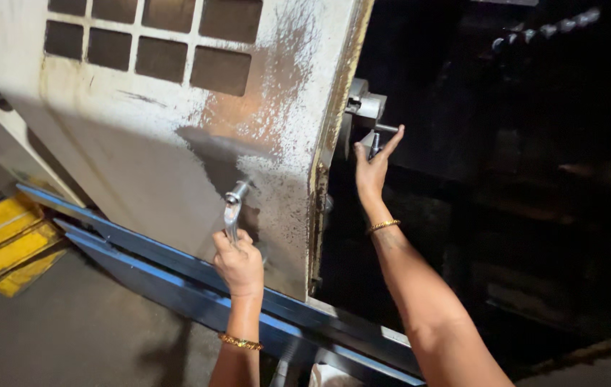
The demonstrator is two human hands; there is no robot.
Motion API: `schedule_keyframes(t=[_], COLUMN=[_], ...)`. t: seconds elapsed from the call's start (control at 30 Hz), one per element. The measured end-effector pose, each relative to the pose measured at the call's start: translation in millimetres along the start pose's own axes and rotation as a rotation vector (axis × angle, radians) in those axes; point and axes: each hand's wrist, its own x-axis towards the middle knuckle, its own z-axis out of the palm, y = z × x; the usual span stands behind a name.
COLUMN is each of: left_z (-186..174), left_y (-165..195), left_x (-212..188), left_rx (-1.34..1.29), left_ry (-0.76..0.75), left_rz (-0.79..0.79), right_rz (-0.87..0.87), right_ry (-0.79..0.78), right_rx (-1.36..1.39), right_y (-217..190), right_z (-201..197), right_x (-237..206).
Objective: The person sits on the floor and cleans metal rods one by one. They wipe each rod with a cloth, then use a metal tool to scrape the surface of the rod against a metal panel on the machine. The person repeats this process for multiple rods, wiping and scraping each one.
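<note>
Nearest the lens, two bare forearms reach up and away, each with a gold bangle at the wrist. Largest thing in view: a sliding machine door, off-white, paint worn through to rusty brown near its right edge, with a grid of dark window panes at top. It stands pulled aside, so the dark machine interior lies open to the right of it. The door rides above blue guide rails that slant down to the right. The left hand is closed in a fist around the lower end of the chrome door handle, gripping it firmly. The right hand reaches past the door's edge into the opening, fingers spread apart, thumb and forefinger either side of a small metal tool shaft; whether it grips the shaft or only touches it cannot be told. Just above sits a pale metal fixture block. Judged from this: door already open, hand at the fixture, work on the piece inside appears under way, nothing visibly removed yet. Surroundings: grey concrete floor at lower left, yellow pallets or trays stacked at far left. Room dim; interior detail mostly lost in shadow.
</note>
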Motion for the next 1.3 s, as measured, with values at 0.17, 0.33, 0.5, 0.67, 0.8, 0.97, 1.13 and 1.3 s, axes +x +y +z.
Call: schedule_keyframes(t=[0.17,0.33,0.5,0.67,0.8,0.97,1.13,1.3], left_z=[-2,-4,-4,-3,-3,-4,-4,-4], left_y=[2,5,5,1,2,4,3,1], left_x=[-1,-1,1,1,1,1,0,1], left_rx=[-0.031,-0.027,-0.04,-0.069,-0.062,-0.049,-0.054,-0.057], left_ry=[-0.011,-0.006,-0.007,0.004,0.007,0.005,0.008,0.018], left_rz=[-0.024,0.0,-0.004,0.039,0.025,0.021,0.025,0.03], right_rz=[-0.239,-0.224,-0.197,-0.193,-0.183,-0.206,-0.213,-0.233], right_ry=[0.036,0.006,0.006,-0.003,-0.003,-0.011,-0.017,-0.005], right_rx=[0.064,0.119,0.064,0.038,0.045,0.072,0.05,0.028], right_y=[24,37,30,28,28,27,26,25], right_z=[2,2,1,0,0,-1,-2,-3], right_x=[4,6,6,4,3,3,3,2])
